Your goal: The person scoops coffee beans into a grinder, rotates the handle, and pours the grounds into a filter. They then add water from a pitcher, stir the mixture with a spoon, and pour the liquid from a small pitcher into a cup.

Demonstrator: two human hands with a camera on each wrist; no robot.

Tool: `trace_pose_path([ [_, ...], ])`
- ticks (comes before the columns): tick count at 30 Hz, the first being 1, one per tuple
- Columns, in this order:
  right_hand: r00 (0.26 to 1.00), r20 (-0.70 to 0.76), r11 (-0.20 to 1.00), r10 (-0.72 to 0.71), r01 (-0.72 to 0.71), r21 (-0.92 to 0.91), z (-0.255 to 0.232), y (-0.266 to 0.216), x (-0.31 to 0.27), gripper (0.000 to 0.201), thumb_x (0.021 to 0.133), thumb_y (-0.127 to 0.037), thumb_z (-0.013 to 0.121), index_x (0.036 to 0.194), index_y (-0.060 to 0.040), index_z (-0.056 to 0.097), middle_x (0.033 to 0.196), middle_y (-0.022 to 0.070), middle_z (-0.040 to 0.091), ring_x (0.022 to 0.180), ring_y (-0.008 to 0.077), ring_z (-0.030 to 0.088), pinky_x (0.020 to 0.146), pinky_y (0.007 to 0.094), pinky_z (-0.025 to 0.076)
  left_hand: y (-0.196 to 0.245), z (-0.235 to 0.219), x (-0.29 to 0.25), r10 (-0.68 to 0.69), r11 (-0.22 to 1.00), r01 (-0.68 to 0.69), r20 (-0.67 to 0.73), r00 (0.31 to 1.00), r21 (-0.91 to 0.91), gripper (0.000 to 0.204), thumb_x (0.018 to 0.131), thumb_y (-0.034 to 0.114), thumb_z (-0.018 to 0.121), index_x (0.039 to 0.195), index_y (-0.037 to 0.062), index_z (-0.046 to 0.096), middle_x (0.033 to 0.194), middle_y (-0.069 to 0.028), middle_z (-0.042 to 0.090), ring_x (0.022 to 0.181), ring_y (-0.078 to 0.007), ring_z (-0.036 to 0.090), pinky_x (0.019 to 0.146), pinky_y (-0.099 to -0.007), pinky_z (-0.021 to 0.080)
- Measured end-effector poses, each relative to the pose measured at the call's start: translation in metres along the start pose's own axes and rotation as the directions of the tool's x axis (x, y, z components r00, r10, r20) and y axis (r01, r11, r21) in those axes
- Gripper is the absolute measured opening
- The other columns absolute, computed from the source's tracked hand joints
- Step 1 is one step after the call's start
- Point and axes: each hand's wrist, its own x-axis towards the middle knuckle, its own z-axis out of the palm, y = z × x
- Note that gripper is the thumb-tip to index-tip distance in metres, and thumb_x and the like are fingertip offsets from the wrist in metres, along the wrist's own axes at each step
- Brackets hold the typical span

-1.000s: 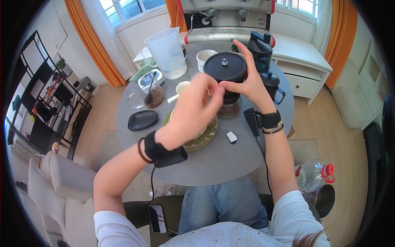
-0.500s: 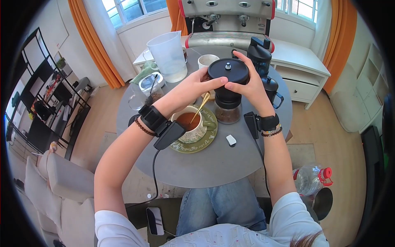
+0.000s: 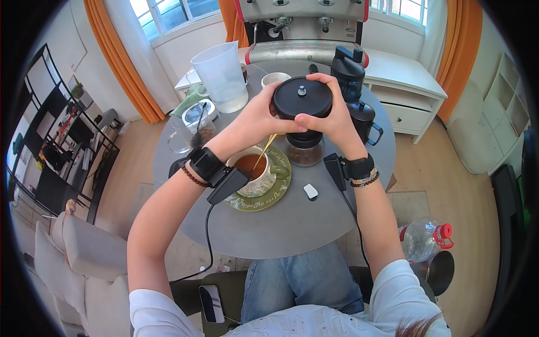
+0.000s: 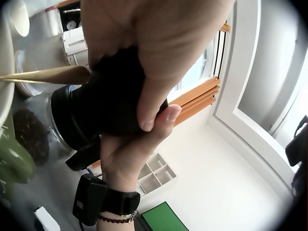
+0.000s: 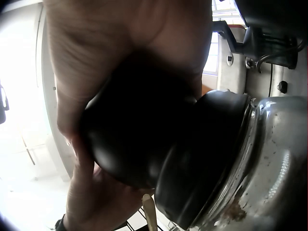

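A black manual coffee grinder point(image 3: 303, 100) stands upright on the table, its glass jar point(image 3: 305, 156) below with dark brown coffee inside. My left hand point(image 3: 254, 121) grips the black upper body from the left. From the right, my right hand point(image 3: 341, 122) wraps round the same part, and the two thumbs meet at the front. In the left wrist view, the black body point(image 4: 108, 103) lies between both palms; the far fingers are hidden. Just in front stands a cup of reddish-brown tea point(image 3: 247, 163) with a gold spoon point(image 3: 263, 153), on a green saucer point(image 3: 261, 203).
A clear plastic pitcher point(image 3: 220, 78) and a glass with dark contents point(image 3: 206, 133) stand at the left. Behind the grinder is a white cup point(image 3: 274, 78). Black pots point(image 3: 362, 117) stand close to my right hand. A small white object point(image 3: 310, 192) lies near the front.
My left hand, earlier raised and blurred in front of the grinder, has moved back onto its left side and now grips it. My right hand has stayed on the grinder.
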Motion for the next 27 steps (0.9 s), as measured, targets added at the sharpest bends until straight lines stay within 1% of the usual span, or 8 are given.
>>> trace_pose_path([
  [3, 1.0, 0.002, 0.999, 0.013, -0.014, 0.041, 0.002, -0.003, -0.001, 0.078, 0.067, -0.019, 0.086, 0.131, -0.0103, 0.043, 0.12, 0.0082, 0.053, 0.114, 0.0178, 0.054, 0.099, 0.0305, 0.043, -0.002, 0.003, 0.0, 0.052, 0.998, -0.053, -0.043, 0.998, -0.03, 0.085, 0.075, 0.009, 0.081, 0.143, 0.0, 0.03, 0.126, -0.0104, 0.053, 0.112, -0.0149, 0.056, 0.094, -0.0285, 0.048],
  [6, 1.0, -0.018, 0.999, 0.024, -0.024, 0.025, 0.001, -0.005, -0.001, 0.075, 0.068, -0.017, 0.085, 0.13, -0.0102, 0.043, 0.12, 0.0083, 0.053, 0.112, 0.0175, 0.053, 0.099, 0.0305, 0.043, -0.002, 0.004, 0.007, 0.018, 1.0, -0.02, -0.055, 0.998, -0.022, 0.088, 0.069, 0.015, 0.088, 0.135, -0.0071, 0.034, 0.125, -0.0153, 0.056, 0.116, -0.0194, 0.056, 0.098, -0.0317, 0.047],
  [9, 0.997, -0.079, 0.998, -0.007, 0.012, 0.056, 0.002, 0.0, 0.0, 0.074, 0.07, -0.027, 0.087, 0.127, -0.0093, 0.045, 0.118, 0.0092, 0.054, 0.11, 0.0181, 0.055, 0.095, 0.0318, 0.046, -0.003, 0.002, 0.011, 0.032, 0.997, -0.029, -0.037, 0.999, 0.077, 0.093, 0.069, 0.02, 0.088, 0.137, -0.0086, 0.032, 0.127, -0.0181, 0.055, 0.117, -0.0216, 0.056, 0.099, -0.0316, 0.047],
  [12, 0.978, -0.209, 0.992, -0.023, 0.048, 0.114, 0.0, 0.004, 0.002, 0.063, 0.079, -0.031, 0.081, 0.127, -0.0077, 0.047, 0.12, 0.0099, 0.052, 0.114, 0.0178, 0.052, 0.098, 0.0309, 0.042, 0.0, 0.002, 0.007, -0.022, 0.987, 0.022, 0.002, 1.0, 0.162, 0.087, 0.078, 0.024, 0.082, 0.143, -0.002, 0.03, 0.133, -0.0134, 0.051, 0.121, -0.0211, 0.051, 0.104, -0.0343, 0.042],
  [15, 0.957, -0.268, 0.972, -0.112, 0.162, 0.172, -0.003, 0.001, 0.001, 0.066, 0.079, -0.028, 0.082, 0.128, -0.0057, 0.044, 0.12, 0.0114, 0.054, 0.113, 0.0182, 0.053, 0.1, 0.0319, 0.041, 0.002, -0.005, 0.0, 0.09, 0.901, -0.037, -0.102, 0.991, 0.433, 0.087, 0.081, 0.036, 0.078, 0.144, -0.0028, 0.031, 0.136, -0.0168, 0.049, 0.125, -0.0244, 0.05, 0.106, -0.0352, 0.039],
  [21, 0.926, -0.348, 0.98, -0.145, 0.184, 0.081, 0.0, -0.003, -0.001, 0.07, 0.076, -0.023, 0.084, 0.129, -0.0062, 0.042, 0.12, 0.0122, 0.055, 0.112, 0.0192, 0.055, 0.101, 0.0326, 0.042, 0.003, -0.11, -0.002, 0.162, 0.91, 0.0, -0.355, 0.921, 0.415, 0.054, 0.096, 0.031, 0.061, 0.139, 0.0017, 0.045, 0.132, -0.0136, 0.055, 0.12, -0.0206, 0.054, 0.104, -0.0331, 0.042],
  [24, 0.931, -0.338, 0.983, -0.139, 0.172, 0.069, 0.003, -0.005, -0.001, 0.071, 0.074, -0.021, 0.086, 0.128, -0.0078, 0.042, 0.119, 0.0112, 0.055, 0.111, 0.0191, 0.055, 0.1, 0.0325, 0.043, -0.01, -0.159, -0.015, -0.125, 0.782, 0.304, -0.341, 0.932, 0.544, 0.041, 0.095, 0.023, 0.06, 0.133, 0.0068, 0.055, 0.126, -0.0121, 0.061, 0.114, -0.0211, 0.058, 0.1, -0.0329, 0.046],
  [27, 0.932, -0.318, 0.982, -0.172, 0.188, 0.02, 0.005, -0.005, -0.002, 0.073, 0.072, -0.021, 0.087, 0.128, -0.0079, 0.042, 0.119, 0.0108, 0.054, 0.111, 0.0193, 0.056, 0.099, 0.0326, 0.044, -0.031, -0.17, -0.027, -0.254, 0.656, 0.345, -0.234, 0.938, 0.671, 0.035, 0.093, 0.012, 0.056, 0.128, 0.0089, 0.061, 0.123, -0.0098, 0.064, 0.11, -0.022, 0.06, 0.097, -0.0334, 0.048],
])
